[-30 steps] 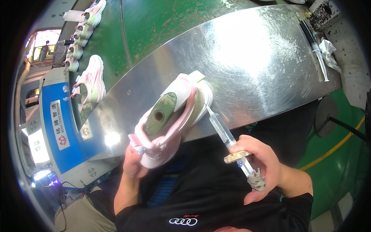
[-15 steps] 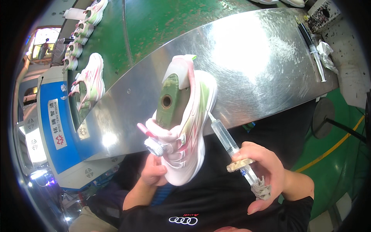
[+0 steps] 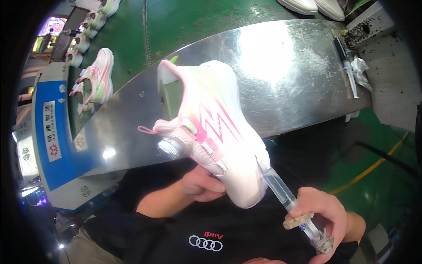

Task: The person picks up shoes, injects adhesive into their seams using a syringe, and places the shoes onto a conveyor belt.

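Brushed metal, scratched and glaringly lit in its middle, is shown by the tabletop point(image 3: 303, 110), whose far edge is curved against a scuffed green surface point(image 3: 193, 28). That surface is crossed by a zip-like seam point(image 3: 147, 35). Beyond the far edge toward the left, a row of shoes point(image 3: 81, 42) is lined up, and nearer to the tabletop a single sneaker point(image 3: 101, 72) is placed. At the left end, a blue panel point(image 3: 50, 88) is set on a pale machine housing point(image 3: 85, 191). Near the right edge, a black-barrelled syringe point(image 3: 340, 50) is laid beside crumpled white paper point(image 3: 361, 70); below, a green floor point(image 3: 387, 193) is marked by a yellow line point(image 3: 380, 161).

Over the tabletop's near edge, the pink-and-white shoe point(image 3: 220, 119) is held tilted, its side turned up and its toe reaching past that edge. Its toe end is clamped in the left grip point(image 3: 203, 182), the fingers partly hidden beneath. A clear syringe point(image 3: 280, 188) is held closed in the right grip point(image 3: 325, 209), its tip brought to the sole edge near the toe; whether contact is made cannot be told. Its plunger end is wrapped in grey material point(image 3: 323, 244).
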The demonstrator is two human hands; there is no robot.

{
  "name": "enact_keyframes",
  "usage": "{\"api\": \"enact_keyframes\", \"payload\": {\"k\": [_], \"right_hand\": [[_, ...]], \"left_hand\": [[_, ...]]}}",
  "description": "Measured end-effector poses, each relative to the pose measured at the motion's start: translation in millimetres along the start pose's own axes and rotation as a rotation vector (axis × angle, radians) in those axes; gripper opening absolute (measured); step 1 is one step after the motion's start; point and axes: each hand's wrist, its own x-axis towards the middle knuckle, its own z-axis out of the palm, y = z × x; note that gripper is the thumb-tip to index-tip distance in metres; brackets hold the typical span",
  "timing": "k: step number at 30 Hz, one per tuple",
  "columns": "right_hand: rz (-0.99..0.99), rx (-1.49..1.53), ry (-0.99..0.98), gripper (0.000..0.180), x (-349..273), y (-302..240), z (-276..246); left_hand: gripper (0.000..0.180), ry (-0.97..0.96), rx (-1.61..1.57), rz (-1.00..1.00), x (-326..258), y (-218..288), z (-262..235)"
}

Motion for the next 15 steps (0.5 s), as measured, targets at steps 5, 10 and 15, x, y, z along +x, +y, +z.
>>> {"api": "enact_keyframes", "payload": {"k": [5, 10, 15], "right_hand": [[-0.002, -0.121, 0.010, 0.087, -21.6, -20.8, 0.1], [-0.059, -0.160, 0.089, 0.082, -43.3, -22.7, -2.0], [-0.078, -0.293, 0.146, 0.083, -50.8, -29.3, -1.8]], "left_hand": [[0.066, 0.163, 0.159, -0.051, 29.8, -6.9, 15.6], [0.062, 0.000, 0.200, -0.058, 58.3, -7.7, 9.8], [0.048, -0.072, 0.140, -0.026, 74.5, -7.9, 11.9]]}}
